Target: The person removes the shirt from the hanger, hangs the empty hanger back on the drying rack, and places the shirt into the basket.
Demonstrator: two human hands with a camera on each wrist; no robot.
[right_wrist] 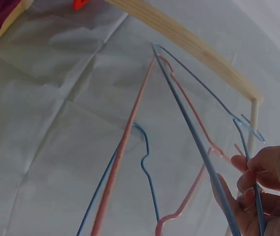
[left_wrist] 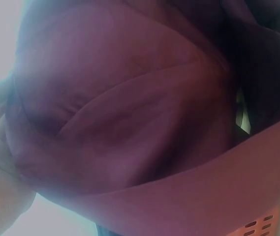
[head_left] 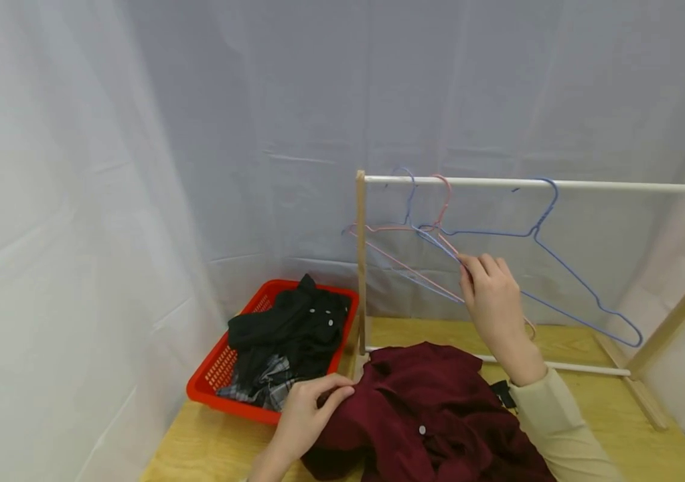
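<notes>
Right hand (head_left: 495, 294): fingertips curl round the wires of a pink hanger (head_left: 405, 268) and a blue hanger (right_wrist: 199, 142) where these cross; the wrist view shows the blue wire passing between fingers and thumb. Both hang from the white rail (head_left: 619, 185) of a wooden rack (head_left: 361, 261), beside a second blue hanger (head_left: 565, 268) further right. Left hand (head_left: 309, 408): fingers bend onto the edge of a maroon shirt (head_left: 432, 415) lying on the wooden table (head_left: 613, 402), pinching its fabric. Just left stands a red basket (head_left: 215, 375) containing dark clothes (head_left: 288, 335).
</notes>
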